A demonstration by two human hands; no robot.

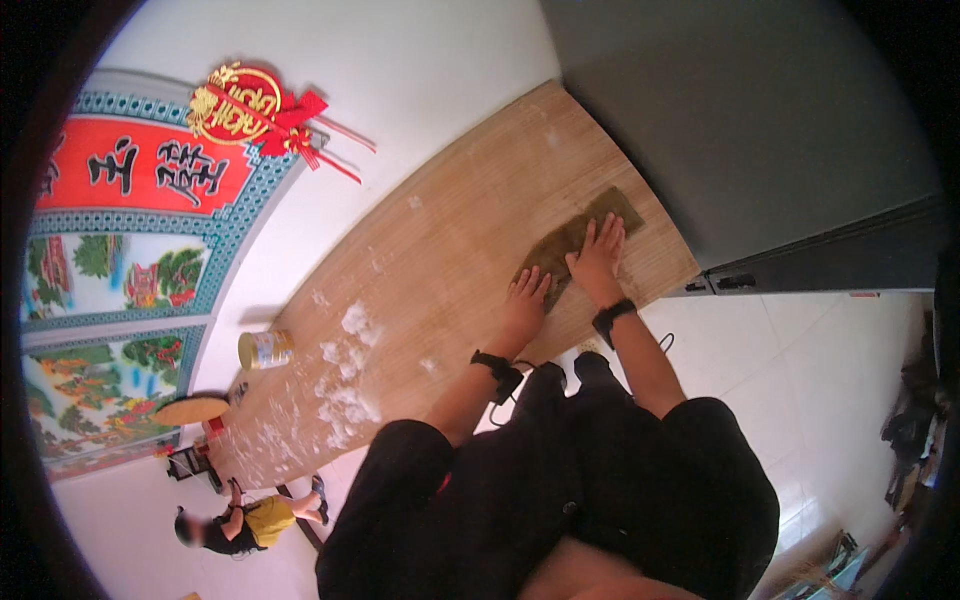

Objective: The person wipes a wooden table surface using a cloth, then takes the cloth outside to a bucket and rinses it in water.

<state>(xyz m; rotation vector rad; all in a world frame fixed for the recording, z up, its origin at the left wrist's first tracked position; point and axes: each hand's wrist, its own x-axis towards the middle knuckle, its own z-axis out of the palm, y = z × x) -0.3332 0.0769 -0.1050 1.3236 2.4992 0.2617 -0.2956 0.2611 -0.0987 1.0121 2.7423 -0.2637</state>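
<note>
A brownish-green piece of cloth (561, 244) lies spread in a long strip on the wooden table (457, 202), close to its right end. My left hand (526, 304) rests on the cloth's left, nearer part, palm down with its fingers apart. Farther right, my right hand (598, 259) lies flat across the cloth, its fingers spread towards the far end. Neither hand grips anything that I can see. Parts of the cloth are hidden under both hands.
Clumps of white fluffy stuffing (349, 405) are scattered over the table's left part. A yellow tin (266, 349) and a round wooden board (191, 409) stand along the wall side. A large grey cabinet (735, 127) borders the right end. Another person (240, 525) is beyond the far left end.
</note>
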